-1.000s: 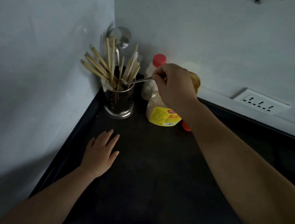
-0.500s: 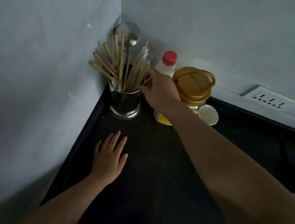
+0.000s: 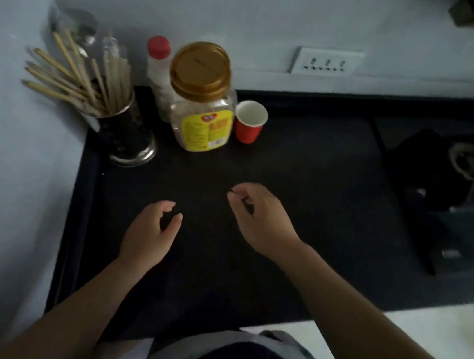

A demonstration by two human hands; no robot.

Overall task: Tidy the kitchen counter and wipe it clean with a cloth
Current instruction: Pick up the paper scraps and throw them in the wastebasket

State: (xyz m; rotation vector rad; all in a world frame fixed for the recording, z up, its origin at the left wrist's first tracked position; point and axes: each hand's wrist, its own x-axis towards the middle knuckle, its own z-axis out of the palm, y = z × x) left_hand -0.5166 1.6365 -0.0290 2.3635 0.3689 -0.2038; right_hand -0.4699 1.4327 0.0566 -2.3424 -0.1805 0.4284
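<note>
The black counter [image 3: 304, 188] fills the middle of the head view. In its back left corner a steel holder [image 3: 127, 136] bristles with chopsticks and utensils. Beside it stand a white bottle with a red cap [image 3: 157, 67], a big clear jar with a gold lid and yellow label [image 3: 202, 104], and a small red cup [image 3: 249, 121]. My left hand [image 3: 149, 232] hovers over the counter, fingers loosely curled, holding nothing. My right hand [image 3: 258, 212] is a little to its right, fingers curled and apart, also holding nothing. No cloth is in view.
A gas stove [image 3: 456, 192] sits at the counter's right end. A white wall socket [image 3: 326, 62] is mounted on the back wall. The left wall meets the counter edge. The counter's front edge runs across near my body, with pale floor to the lower right.
My right hand let go of the utensil at the holder and drew back toward me. My left hand lifted off the counter and curled. The view pulled back, showing the cup and stove.
</note>
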